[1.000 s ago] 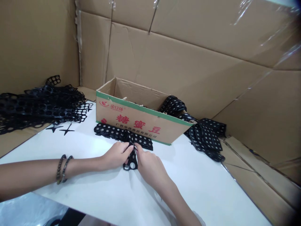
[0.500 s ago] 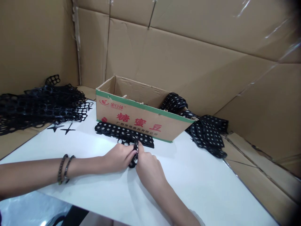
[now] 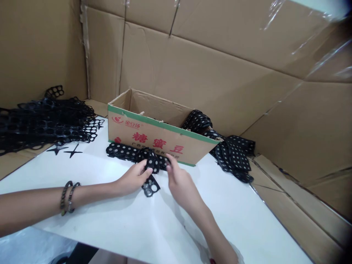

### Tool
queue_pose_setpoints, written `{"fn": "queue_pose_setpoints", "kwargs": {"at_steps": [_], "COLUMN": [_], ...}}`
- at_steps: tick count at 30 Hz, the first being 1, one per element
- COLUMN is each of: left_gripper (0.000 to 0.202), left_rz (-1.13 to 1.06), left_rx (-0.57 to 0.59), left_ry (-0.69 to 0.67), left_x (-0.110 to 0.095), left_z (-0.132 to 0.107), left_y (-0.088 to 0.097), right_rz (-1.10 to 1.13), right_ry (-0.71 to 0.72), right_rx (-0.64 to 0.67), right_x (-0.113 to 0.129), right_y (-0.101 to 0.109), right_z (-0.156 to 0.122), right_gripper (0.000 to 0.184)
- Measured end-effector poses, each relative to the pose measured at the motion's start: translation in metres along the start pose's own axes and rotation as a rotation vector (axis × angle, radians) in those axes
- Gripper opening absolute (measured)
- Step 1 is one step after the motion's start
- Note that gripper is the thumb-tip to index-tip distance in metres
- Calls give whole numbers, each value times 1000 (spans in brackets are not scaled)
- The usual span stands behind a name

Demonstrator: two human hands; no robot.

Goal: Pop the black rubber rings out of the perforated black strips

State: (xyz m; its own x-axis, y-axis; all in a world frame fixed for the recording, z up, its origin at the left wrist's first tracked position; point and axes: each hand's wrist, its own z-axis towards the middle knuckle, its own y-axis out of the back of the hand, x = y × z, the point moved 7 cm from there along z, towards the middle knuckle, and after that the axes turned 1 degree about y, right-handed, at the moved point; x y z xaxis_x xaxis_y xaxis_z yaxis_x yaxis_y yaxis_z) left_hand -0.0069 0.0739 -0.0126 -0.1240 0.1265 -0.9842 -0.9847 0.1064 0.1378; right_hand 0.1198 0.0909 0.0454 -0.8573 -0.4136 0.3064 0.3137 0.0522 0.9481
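Head view: a black dotted strip (image 3: 122, 152) is lying across the white counter (image 3: 110, 220), just in front of a cardboard box (image 3: 148, 137), with its middle gathered into a loop and a holed end trailing toward the person. The left hand (image 3: 133, 178) is reaching in from the left, its fingertips (image 3: 147, 171) touching the loop. The right hand (image 3: 180, 187) is coming in from below, its fingertips (image 3: 168, 160) touching the strip at the loop's right side. The hands are standing apart, with the loop between them; whether either is clamping the strip cannot be told. Compared with a moment ago, they are no longer pressed together over the strip, and the loop is lying more open. Two bracelets (image 3: 67, 196) are circling the left wrist. A heap of black mesh (image 3: 46, 124) is lying at the left, two black star-shaped pieces (image 3: 62, 149) are lying near it, and a heap of dotted strips (image 3: 232, 157) is lying at the box's right end.
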Motion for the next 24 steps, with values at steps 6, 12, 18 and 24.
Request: {"fn": "queue_pose_setpoints", "kwargs": {"at_steps": [6,12,18,24], "left_gripper": [22,18,24,29], "left_rz": [115,275,398,482], "left_rx": [1,-11,-32,-90], "left_ry": [-62,-92,-111,-96], "left_x": [-7,-17,-21,-23], "left_z": [1,-3,-6,-9], "left_y": [0,1,2,6], "right_rz": [-286,-316,-445,-421], "right_ry": [147,123,73,58], "right_rx": [190,182,204,180], "right_x": [31,28,30,33], "right_y": [-22,-26,-29,-30], "right_z": [-11,-7,-8,-10], "right_gripper": [55,56,63,59]}}
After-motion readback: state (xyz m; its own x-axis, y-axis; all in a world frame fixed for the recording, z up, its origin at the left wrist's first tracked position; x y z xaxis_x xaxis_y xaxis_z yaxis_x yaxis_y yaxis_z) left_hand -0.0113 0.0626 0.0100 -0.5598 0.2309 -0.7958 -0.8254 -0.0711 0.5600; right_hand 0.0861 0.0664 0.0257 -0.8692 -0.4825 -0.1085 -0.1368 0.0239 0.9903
